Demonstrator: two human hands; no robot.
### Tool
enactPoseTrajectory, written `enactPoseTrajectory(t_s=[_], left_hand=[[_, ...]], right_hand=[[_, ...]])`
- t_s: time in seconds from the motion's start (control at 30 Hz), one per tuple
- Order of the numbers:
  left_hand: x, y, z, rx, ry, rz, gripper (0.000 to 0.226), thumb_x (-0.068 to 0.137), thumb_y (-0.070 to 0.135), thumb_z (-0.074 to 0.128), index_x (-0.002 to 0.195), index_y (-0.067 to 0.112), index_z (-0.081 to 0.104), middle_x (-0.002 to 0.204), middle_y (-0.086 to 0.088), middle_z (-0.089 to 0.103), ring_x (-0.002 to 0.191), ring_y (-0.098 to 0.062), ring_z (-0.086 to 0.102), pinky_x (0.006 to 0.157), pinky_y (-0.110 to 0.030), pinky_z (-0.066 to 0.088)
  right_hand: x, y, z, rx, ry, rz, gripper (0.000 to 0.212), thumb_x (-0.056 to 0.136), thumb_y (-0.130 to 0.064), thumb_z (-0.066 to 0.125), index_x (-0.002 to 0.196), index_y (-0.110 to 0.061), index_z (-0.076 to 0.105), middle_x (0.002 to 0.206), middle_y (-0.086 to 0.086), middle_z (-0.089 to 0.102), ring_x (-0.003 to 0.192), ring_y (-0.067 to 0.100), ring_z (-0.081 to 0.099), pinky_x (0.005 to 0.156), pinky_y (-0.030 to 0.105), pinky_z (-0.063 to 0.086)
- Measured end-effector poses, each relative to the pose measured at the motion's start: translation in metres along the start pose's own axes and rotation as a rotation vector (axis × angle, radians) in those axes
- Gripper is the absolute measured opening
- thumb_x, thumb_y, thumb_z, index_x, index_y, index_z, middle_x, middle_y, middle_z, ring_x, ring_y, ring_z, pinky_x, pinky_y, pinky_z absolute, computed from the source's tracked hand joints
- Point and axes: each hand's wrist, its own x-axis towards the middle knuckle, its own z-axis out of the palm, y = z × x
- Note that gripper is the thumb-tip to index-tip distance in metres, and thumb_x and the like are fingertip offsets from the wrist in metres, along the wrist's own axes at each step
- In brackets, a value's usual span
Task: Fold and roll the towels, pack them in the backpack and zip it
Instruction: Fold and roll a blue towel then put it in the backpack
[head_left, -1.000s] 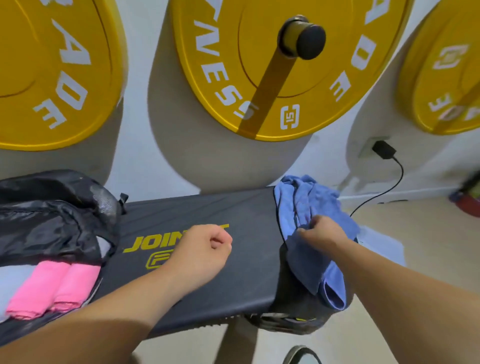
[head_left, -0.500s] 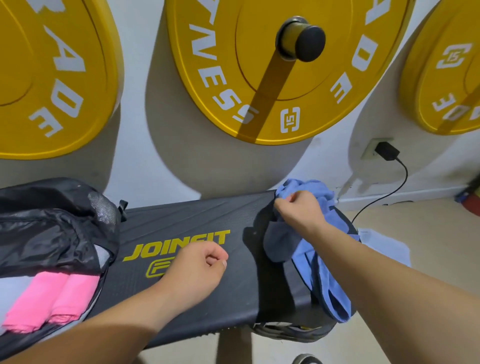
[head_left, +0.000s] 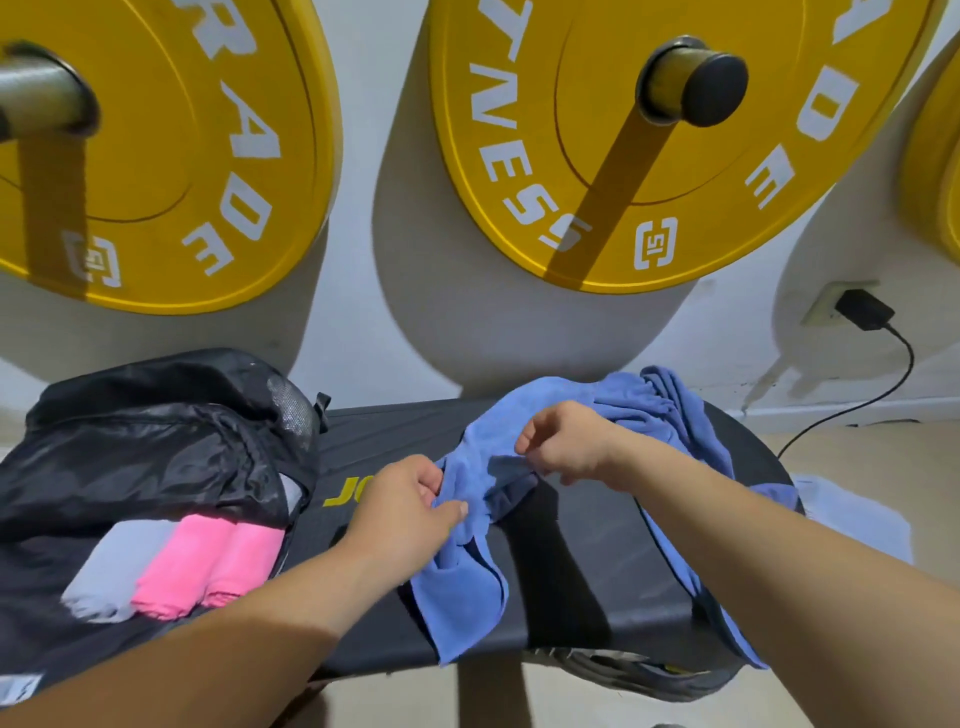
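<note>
My left grip (head_left: 410, 499) pinched a bunched fold of the blue towel (head_left: 462, 597) between thumb and fingers, over the middle of the black padded surface (head_left: 587, 561). My right grip (head_left: 566, 447) sat just beside it, a little further back, with its fingers curled onto the same towel's upper edge. The towel lay crumpled across the surface. One end hung over the near edge below my left grip, and the rest trailed to the right and drooped off that end. At the left end of the surface lay the black backpack (head_left: 130, 447), open. Two rolled pink towels (head_left: 208, 566) lay side by side inside it, and a rolled grey towel (head_left: 111, 571) touched them on their left. Yellow weight plates (head_left: 727, 197) hung on the wall behind.
</note>
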Motion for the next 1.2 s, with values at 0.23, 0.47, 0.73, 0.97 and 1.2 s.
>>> enactPoseTrajectory(t_s=[0.23,0.47,0.73,0.97,1.2], left_hand=[[0.002,0.007,-0.03,-0.223,0.1,-0.067,0.021,0.086,0.024,0.068,0.088,0.005,0.058,0.072,-0.002,0.057,0.062,-0.015,0.05,0.059,-0.032,0.044],[-0.03,0.047,-0.069,-0.465,0.094,0.012,0.01,0.084,0.008,0.068,0.09,0.016,0.07,0.084,-0.007,0.075,0.077,-0.025,0.069,0.073,-0.036,0.054],[-0.072,0.074,-0.108,-0.469,0.098,0.161,0.024,0.088,-0.004,0.057,0.093,0.016,0.07,0.084,-0.014,0.073,0.068,-0.023,0.072,0.068,-0.036,0.064],[-0.091,0.057,-0.101,-0.195,-0.003,0.416,0.015,0.077,0.016,0.062,0.088,0.024,0.069,0.07,0.009,0.068,0.059,-0.002,0.054,0.058,-0.025,0.046],[-0.079,0.033,-0.108,-0.131,0.103,0.444,0.027,0.091,0.01,0.056,0.094,0.029,0.075,0.075,0.005,0.071,0.067,-0.007,0.061,0.064,-0.026,0.049]], right_hand=[[-0.008,-0.022,0.025,0.108,-0.146,-0.068,0.006,0.086,-0.009,0.064,0.088,-0.005,0.067,0.079,0.004,0.061,0.071,0.017,0.058,0.064,0.03,0.052],[-0.047,-0.098,0.031,0.48,-0.188,-0.123,0.046,0.086,-0.05,0.073,0.092,-0.005,0.066,0.085,0.012,0.062,0.076,0.025,0.06,0.07,0.036,0.052],[-0.133,-0.131,0.013,0.145,0.086,-0.304,0.017,0.093,-0.019,0.063,0.083,-0.006,0.068,0.068,0.002,0.056,0.064,0.012,0.049,0.06,0.028,0.04],[-0.177,-0.138,0.003,0.139,0.101,-0.417,0.016,0.094,-0.025,0.061,0.091,-0.012,0.07,0.086,0.017,0.07,0.073,0.013,0.058,0.068,0.035,0.049],[-0.161,-0.104,-0.003,0.128,0.233,-0.459,0.01,0.09,-0.03,0.074,0.086,-0.022,0.069,0.084,0.016,0.071,0.069,0.017,0.055,0.066,0.037,0.046]])
